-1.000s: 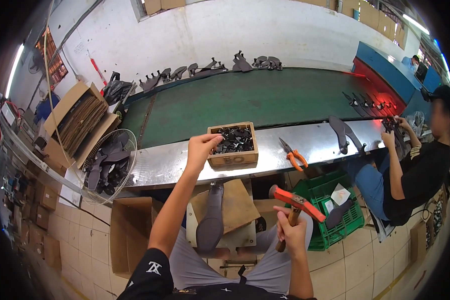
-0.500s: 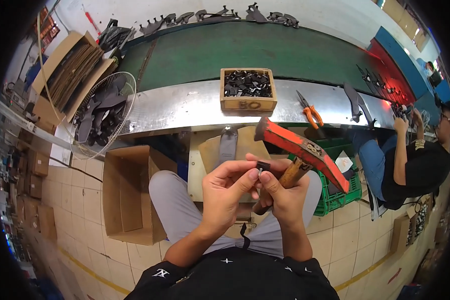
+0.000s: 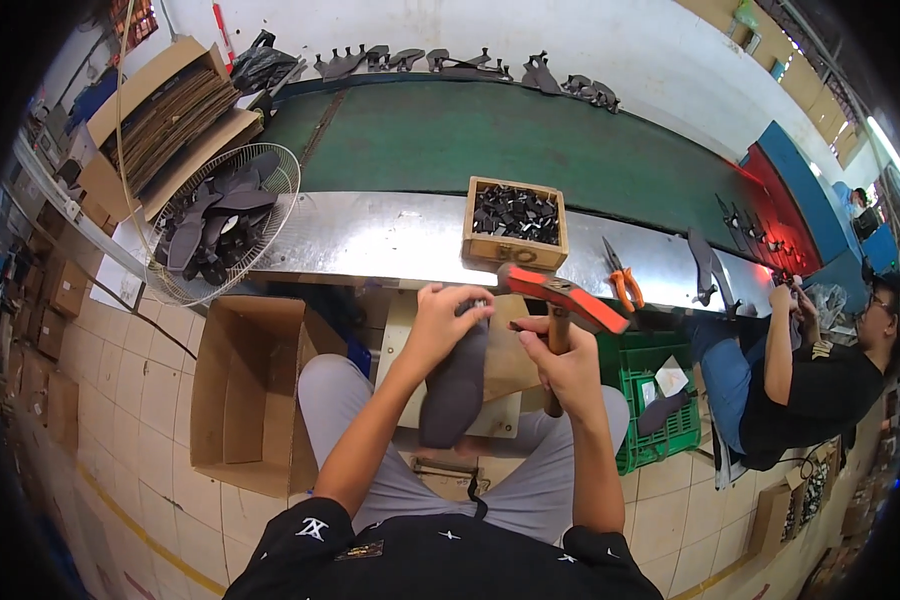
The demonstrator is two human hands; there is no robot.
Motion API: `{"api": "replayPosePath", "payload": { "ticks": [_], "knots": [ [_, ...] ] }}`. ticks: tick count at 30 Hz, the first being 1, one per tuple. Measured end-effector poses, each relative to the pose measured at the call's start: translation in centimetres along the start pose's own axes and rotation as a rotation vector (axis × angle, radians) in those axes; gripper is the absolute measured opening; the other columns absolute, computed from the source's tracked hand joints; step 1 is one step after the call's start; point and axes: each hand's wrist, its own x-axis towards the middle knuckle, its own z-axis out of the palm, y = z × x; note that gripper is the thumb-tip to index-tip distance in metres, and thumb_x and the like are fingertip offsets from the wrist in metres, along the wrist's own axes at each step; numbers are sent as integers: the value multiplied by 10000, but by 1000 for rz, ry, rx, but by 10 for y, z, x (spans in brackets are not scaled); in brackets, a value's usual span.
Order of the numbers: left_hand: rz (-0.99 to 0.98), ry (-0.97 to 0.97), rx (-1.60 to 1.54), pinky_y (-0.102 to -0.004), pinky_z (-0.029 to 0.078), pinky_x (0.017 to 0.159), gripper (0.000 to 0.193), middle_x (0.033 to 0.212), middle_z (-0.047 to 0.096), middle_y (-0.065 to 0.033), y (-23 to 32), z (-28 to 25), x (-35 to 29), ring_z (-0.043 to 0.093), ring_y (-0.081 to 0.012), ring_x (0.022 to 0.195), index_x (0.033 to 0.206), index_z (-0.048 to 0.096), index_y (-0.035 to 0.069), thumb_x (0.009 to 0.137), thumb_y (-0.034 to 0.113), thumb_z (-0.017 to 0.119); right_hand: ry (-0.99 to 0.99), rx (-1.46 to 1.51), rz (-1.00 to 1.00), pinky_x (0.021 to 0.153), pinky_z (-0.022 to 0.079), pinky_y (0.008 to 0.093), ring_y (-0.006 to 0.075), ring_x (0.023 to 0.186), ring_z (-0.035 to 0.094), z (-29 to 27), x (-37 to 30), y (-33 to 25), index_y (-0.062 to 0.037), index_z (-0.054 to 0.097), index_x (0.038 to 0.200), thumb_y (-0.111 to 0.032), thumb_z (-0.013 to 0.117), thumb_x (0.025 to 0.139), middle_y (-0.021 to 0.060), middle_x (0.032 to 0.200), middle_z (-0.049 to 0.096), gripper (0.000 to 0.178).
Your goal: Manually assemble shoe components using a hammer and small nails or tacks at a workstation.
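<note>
A dark grey shoe sole (image 3: 455, 395) lies lengthwise in front of me, over a pale board (image 3: 510, 412) between my knees. My left hand (image 3: 442, 325) is closed on its far end, where the fingers hide most of the heel. My right hand (image 3: 573, 370) keeps a hammer (image 3: 558, 297) with a red head and wooden handle in its grip, head up. Between that hand's thumb and forefinger pokes a small dark piece (image 3: 516, 325), apparently a heel tip. Just beyond the hammer, a wooden box (image 3: 515, 252) of black heel tips (image 3: 515, 213) stands on the metal ledge.
Pliers (image 3: 623, 278) with orange handles lie right of the box. A wire basket (image 3: 292, 205) of soles is at left, above an open carton (image 3: 232, 390). A green crate (image 3: 660, 445) stands at right, near a seated co-worker (image 3: 810, 385). Behind the ledge runs a green belt (image 3: 530, 125).
My hands have separated. The left has moved forward onto the sole, which now lies nearer me; the right has kept the hammer and small piece. The view has shifted slightly.
</note>
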Motion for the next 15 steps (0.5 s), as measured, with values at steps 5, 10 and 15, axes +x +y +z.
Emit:
{"api": "replayPosePath", "payload": {
  "ticks": [5,10,15],
  "knots": [
    [2,87,-185,-343,511,787,298,915,726,-127,12,18,-25,688,-231,853,989,731,23,776,217,808,-113,-234,-45,677,532,237,71,766,640,1,29,19,49,685,1054,-77,747,853,60,864,710,246],
    [-141,35,-319,-323,538,756,346,955,723,-182,13,19,-32,714,-255,860,1048,700,-38,788,171,790,-167,-201,-84,801,564,283,149,917,696,3,36,28,75,671,1087,-24,737,835,121,994,740,279],
    [-135,-25,-369,-312,536,742,324,909,726,-170,17,12,-31,718,-237,818,1037,698,-34,790,160,778,-228,-244,-172,784,564,291,170,879,717,-4,32,30,73,694,1021,-4,720,834,127,963,745,203]
  ]
}}
